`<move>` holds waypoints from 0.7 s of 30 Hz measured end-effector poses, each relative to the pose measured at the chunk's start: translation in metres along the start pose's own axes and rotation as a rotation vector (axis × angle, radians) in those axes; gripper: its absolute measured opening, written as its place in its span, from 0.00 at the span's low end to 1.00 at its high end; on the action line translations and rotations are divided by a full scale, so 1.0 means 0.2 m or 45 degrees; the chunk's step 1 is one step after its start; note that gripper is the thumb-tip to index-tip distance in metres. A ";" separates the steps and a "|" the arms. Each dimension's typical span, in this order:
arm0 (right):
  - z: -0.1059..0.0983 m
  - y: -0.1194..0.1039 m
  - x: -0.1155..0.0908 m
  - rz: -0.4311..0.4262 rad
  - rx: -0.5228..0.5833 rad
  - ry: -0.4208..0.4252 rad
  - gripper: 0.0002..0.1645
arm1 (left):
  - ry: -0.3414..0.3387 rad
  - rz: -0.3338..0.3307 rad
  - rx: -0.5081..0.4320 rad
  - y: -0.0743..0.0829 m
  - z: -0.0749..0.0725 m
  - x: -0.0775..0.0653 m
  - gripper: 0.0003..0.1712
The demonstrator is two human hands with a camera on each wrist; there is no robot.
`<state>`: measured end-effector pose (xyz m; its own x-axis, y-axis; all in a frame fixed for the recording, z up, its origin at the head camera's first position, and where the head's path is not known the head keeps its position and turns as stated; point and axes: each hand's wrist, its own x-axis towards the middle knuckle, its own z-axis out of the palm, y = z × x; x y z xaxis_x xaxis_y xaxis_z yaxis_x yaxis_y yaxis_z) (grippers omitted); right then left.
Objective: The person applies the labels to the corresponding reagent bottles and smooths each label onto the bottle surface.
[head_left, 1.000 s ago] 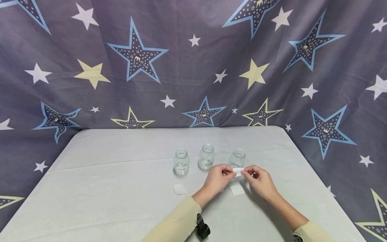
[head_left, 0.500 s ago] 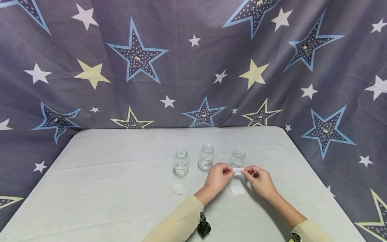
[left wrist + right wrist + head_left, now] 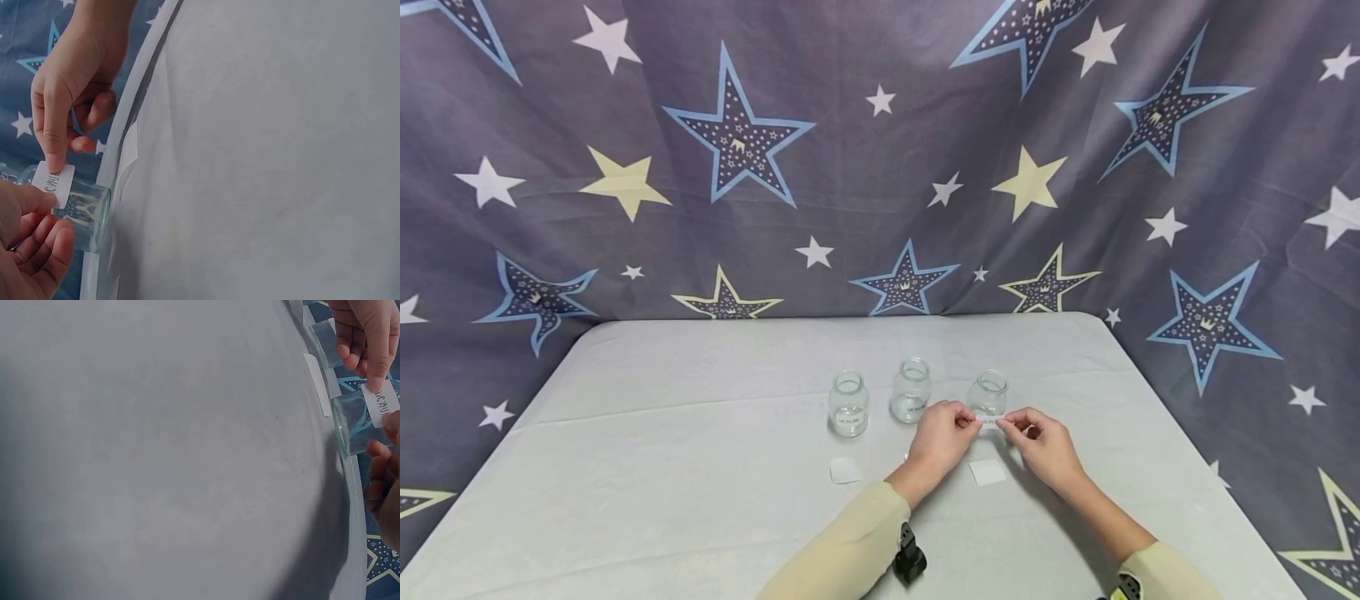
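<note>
My left hand (image 3: 940, 437) and right hand (image 3: 1045, 450) pinch opposite ends of a small white label (image 3: 56, 185) between thumb and fingers. Dark printed characters show on the label, partly covered by the thumbs. It overlaps the front of the rightmost glass jar (image 3: 988, 393), low on its wall; in the right wrist view the label (image 3: 379, 404) also lies over the glass. That jar stands upright, open at the top. To its left are a middle glass jar (image 3: 912, 388) and a left glass jar (image 3: 848, 407), each with dark printing low on its front.
A white paper piece (image 3: 987, 472) lies below the hands, and another white paper piece (image 3: 846, 471) lies in front of the left jar. A sliver of white shows beside my left wrist. The pale cloth-covered table (image 3: 700, 467) meets a star-patterned curtain (image 3: 842, 192) behind the jars.
The label has shifted slightly up and looks narrower, more tilted than a second ago. Both hands keep their pinch; my left forearm has moved a little to the right. The jars stay put.
</note>
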<state>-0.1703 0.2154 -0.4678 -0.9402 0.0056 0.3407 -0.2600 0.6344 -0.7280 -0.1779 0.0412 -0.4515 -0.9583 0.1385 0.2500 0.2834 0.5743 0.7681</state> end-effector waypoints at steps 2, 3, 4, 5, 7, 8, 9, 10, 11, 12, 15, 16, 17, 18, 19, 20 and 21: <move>0.00 0.00 0.00 -0.007 -0.008 0.006 0.04 | 0.002 -0.001 0.012 0.01 0.00 0.00 0.03; 0.00 0.00 0.00 -0.006 -0.012 0.008 0.04 | 0.003 -0.002 0.020 0.01 0.00 0.00 0.03; 0.00 -0.01 0.00 -0.004 -0.013 0.008 0.04 | 0.004 -0.003 0.026 0.01 0.00 0.00 0.03; 0.00 -0.01 0.00 -0.001 -0.015 0.007 0.04 | 0.006 -0.001 0.033 0.01 0.00 0.00 0.03; 0.00 -0.01 0.00 0.007 -0.014 0.004 0.04 | 0.011 0.003 0.048 0.01 0.00 0.00 0.03; 0.00 -0.01 0.00 0.011 -0.012 0.003 0.04 | 0.012 0.005 0.058 0.01 0.00 0.00 0.03; 0.00 -0.01 0.00 0.015 -0.011 0.003 0.04 | 0.013 0.008 0.064 0.01 0.00 0.00 0.03; 0.00 -0.01 0.00 0.016 -0.011 0.004 0.04 | 0.013 0.009 0.066 0.01 -0.01 0.00 0.03; 0.00 -0.01 0.00 0.017 -0.014 0.005 0.04 | 0.013 0.011 0.071 0.01 -0.01 0.00 0.03; 0.00 -0.01 0.00 0.017 -0.018 0.007 0.04 | 0.012 0.009 0.073 0.01 -0.01 0.00 0.03; 0.00 -0.01 0.01 0.018 -0.027 0.010 0.04 | 0.010 0.006 0.077 0.02 -0.01 0.00 0.03; 0.00 -0.01 0.01 0.019 -0.029 0.010 0.04 | 0.010 0.005 0.079 0.02 -0.01 0.00 0.03; 0.00 -0.01 0.01 0.021 -0.032 0.009 0.04 | 0.012 0.007 0.081 0.02 -0.01 0.01 0.04; 0.00 -0.01 0.01 0.025 -0.034 0.010 0.05 | 0.012 0.006 0.082 0.02 -0.01 0.01 0.04; 0.00 -0.01 0.01 0.030 -0.036 0.010 0.05 | 0.012 0.006 0.084 0.02 -0.01 0.01 0.04; 0.00 -0.01 0.01 0.037 -0.039 0.010 0.05 | 0.009 0.000 0.081 0.02 -0.01 0.01 0.04; 0.00 -0.01 0.01 0.042 -0.043 0.011 0.06 | 0.006 -0.005 0.081 0.02 -0.01 0.01 0.05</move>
<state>-0.1708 0.2145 -0.4655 -0.9462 0.0334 0.3219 -0.2211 0.6594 -0.7185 -0.1781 0.0410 -0.4467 -0.9593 0.1324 0.2496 0.2762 0.6251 0.7301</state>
